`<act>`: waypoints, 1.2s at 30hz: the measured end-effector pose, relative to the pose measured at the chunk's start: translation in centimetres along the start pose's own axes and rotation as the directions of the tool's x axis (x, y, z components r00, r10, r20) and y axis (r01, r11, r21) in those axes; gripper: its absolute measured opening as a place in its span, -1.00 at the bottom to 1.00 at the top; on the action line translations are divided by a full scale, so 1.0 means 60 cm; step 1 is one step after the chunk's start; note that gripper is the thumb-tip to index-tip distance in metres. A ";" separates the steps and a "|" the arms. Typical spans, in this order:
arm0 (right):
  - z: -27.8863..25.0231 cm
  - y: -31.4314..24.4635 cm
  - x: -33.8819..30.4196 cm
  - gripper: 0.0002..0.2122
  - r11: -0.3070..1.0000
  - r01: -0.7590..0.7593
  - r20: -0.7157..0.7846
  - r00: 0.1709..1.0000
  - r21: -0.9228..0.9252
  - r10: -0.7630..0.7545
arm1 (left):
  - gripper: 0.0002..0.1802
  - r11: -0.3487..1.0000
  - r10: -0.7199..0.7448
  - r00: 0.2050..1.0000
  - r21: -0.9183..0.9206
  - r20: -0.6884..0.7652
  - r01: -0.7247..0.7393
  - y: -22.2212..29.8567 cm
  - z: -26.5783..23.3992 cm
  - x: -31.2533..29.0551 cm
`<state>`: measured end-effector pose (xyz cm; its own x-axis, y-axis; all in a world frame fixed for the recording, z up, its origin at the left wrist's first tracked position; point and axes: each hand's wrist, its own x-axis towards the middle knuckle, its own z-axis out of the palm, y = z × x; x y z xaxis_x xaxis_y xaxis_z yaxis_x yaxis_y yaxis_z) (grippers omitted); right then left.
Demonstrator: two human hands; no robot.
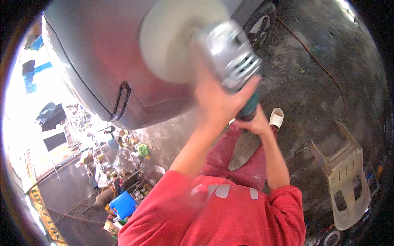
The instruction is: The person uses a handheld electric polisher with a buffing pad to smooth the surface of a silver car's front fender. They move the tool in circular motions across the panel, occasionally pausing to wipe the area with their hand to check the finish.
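Observation:
An electric polisher (232,51) with a silver head and dark green body is in both my hands. Its round whitish pad (164,41) lies against, or very close to, the dark glossy car body panel (102,57); the pad is blurred. My left hand (217,96) grips the tool just behind the metal head, thumb across the body. Lower down, my right hand (256,123) is closed round the rear of the body. The fingers on the far side of the tool are hidden.
A car wheel (262,26) stands at the top right. An orange-brown cable (316,61) runs over the concrete floor. A worn plastic chair (347,180) sits at the right. Cluttered shelving with a blue box (123,205) and bottles is at the lower left.

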<state>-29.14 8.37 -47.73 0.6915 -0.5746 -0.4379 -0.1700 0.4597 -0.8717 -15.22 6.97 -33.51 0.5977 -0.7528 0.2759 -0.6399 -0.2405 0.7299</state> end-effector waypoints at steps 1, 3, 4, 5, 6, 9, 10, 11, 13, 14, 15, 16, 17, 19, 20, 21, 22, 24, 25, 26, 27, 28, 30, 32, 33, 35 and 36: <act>0.027 -0.008 -0.014 -0.09 0.998 -0.061 0.033 0.998 -0.001 0.061 | 0.35 0.988 -0.048 0.999 -0.145 -0.009 0.046 -0.020 -0.028 -0.031; 0.077 0.068 -0.022 -0.02 0.999 0.032 0.177 0.984 0.015 -0.034 | 0.39 0.994 0.006 0.998 0.108 0.066 -0.013 -0.062 -0.100 -0.099; 0.105 0.137 -0.030 -0.01 0.986 0.140 0.135 0.983 -0.092 -0.127 | 0.42 0.997 -0.053 0.999 0.065 0.007 0.053 -0.082 -0.118 -0.143; 0.120 0.165 -0.029 -0.02 0.971 0.212 0.235 0.955 -0.113 -0.181 | 0.46 0.992 -0.121 0.991 0.015 -0.058 0.122 -0.113 -0.135 -0.190; 0.130 0.170 -0.034 -0.03 0.976 0.188 0.285 0.947 -0.115 -0.149 | 0.48 0.985 -0.171 0.982 -0.024 -0.078 0.170 -0.141 -0.150 -0.228; 0.154 0.199 -0.051 -0.07 0.974 0.157 0.371 0.925 -0.161 -0.087 | 0.50 0.972 -0.226 0.966 -0.096 -0.125 0.215 -0.167 -0.181 -0.288; 0.157 0.210 -0.050 -0.08 0.971 0.154 0.386 0.919 -0.181 -0.074 | 0.51 0.971 -0.227 0.964 -0.111 -0.138 0.213 -0.173 -0.184 -0.290; 0.156 0.202 -0.047 -0.10 0.970 0.143 0.376 0.925 -0.195 -0.061 | 0.50 0.985 -0.172 0.975 -0.050 -0.143 0.166 -0.187 -0.186 -0.292; 0.135 0.146 -0.041 -0.12 0.967 0.118 0.366 0.930 -0.227 -0.027 | 0.49 0.994 -0.072 0.986 0.075 -0.152 0.084 -0.205 -0.184 -0.296; 0.115 0.123 -0.029 -0.12 0.959 0.179 0.332 0.938 -0.222 -0.099 | 0.48 0.978 -0.162 0.971 -0.163 -0.175 0.133 -0.193 -0.159 -0.284; 0.095 0.098 -0.015 -0.11 0.948 0.238 0.302 0.938 -0.210 -0.169 | 0.48 0.979 -0.143 0.976 -0.167 -0.162 0.116 -0.177 -0.142 -0.257; 0.076 0.072 -0.003 -0.10 0.936 0.290 0.263 0.936 -0.198 -0.235 | 0.48 0.980 -0.127 0.982 -0.172 -0.140 0.102 -0.158 -0.129 -0.223; 0.051 0.045 0.012 -0.09 0.930 0.297 0.250 0.938 -0.217 -0.241 | 0.49 0.983 -0.114 0.988 -0.157 -0.105 0.097 -0.130 -0.117 -0.180; 0.006 -0.008 0.034 -0.13 0.889 0.367 0.124 0.930 -0.275 -0.345 | 0.47 0.985 -0.122 0.991 -0.126 -0.057 0.114 -0.072 -0.090 -0.091; -0.018 -0.061 0.035 -0.13 0.913 0.303 0.124 0.952 -0.273 -0.279 | 0.43 0.960 -0.207 0.977 -0.199 -0.043 0.195 -0.033 -0.084 -0.065; -0.036 -0.103 0.033 -0.12 0.948 0.233 0.062 0.973 -0.218 -0.225 | 0.40 0.920 -0.288 0.958 -0.284 -0.018 0.271 -0.005 -0.071 -0.039; -0.067 -0.109 0.047 -0.12 0.894 0.350 0.092 0.937 -0.280 -0.338 | 0.36 0.811 -0.407 0.913 -0.450 0.024 0.373 0.041 -0.059 -0.016; -0.094 -0.154 0.041 -0.17 0.857 0.325 0.073 0.943 -0.401 -0.323 | 0.35 0.687 -0.534 0.844 -0.556 0.051 0.468 0.059 -0.052 -0.012; -0.104 -0.161 0.039 -0.18 0.833 0.295 0.073 0.952 -0.468 -0.296 | 0.39 0.706 -0.558 0.829 -0.510 0.026 0.491 0.062 -0.054 -0.024; -0.112 -0.163 0.032 -0.19 0.793 0.286 0.112 0.957 -0.537 -0.269 | 0.36 0.743 -0.581 0.814 -0.411 -0.004 0.528 0.052 -0.052 -0.052; -0.116 -0.157 0.025 -0.20 0.748 0.283 0.158 0.959 -0.600 -0.236 | 0.33 0.765 -0.607 0.794 -0.306 -0.045 0.567 0.039 -0.051 -0.084; -0.121 -0.151 0.019 -0.21 0.696 0.282 0.193 0.959 -0.660 -0.206 | 0.31 0.720 -0.675 0.736 -0.264 -0.050 0.642 0.009 -0.051 -0.134; -0.113 -0.122 0.006 -0.23 0.560 0.272 0.279 0.957 -0.782 -0.075 | 0.37 0.525 -0.835 0.550 -0.303 0.000 0.796 -0.030 -0.059 -0.215; -0.102 -0.093 0.002 -0.26 0.506 0.271 0.330 0.944 -0.819 0.029 | 0.41 0.450 -0.885 0.461 -0.370 -0.063 0.813 -0.055 -0.052 -0.265; -0.102 -0.089 0.001 -0.26 0.518 0.284 0.340 0.940 -0.807 0.014 | 0.43 0.450 -0.887 0.454 -0.391 -0.087 0.803 -0.063 -0.046 -0.278; -0.102 -0.086 -0.002 -0.26 0.536 0.304 0.351 0.936 -0.787 -0.014 | 0.46 0.484 -0.869 0.477 -0.417 -0.130 0.769 -0.062 -0.046 -0.286; -0.100 -0.110 -0.002 -0.26 0.540 0.290 0.344 0.939 -0.790 -0.001 | 0.47 0.517 -0.849 0.507 -0.424 -0.146 0.744 -0.054 -0.047 -0.278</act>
<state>-32.31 1.33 -43.27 0.8909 -0.3070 -0.3346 -0.4461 -0.4536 -0.7715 -21.78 22.05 -38.69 0.9172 -0.0883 -0.3885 0.3182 -0.4247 0.8476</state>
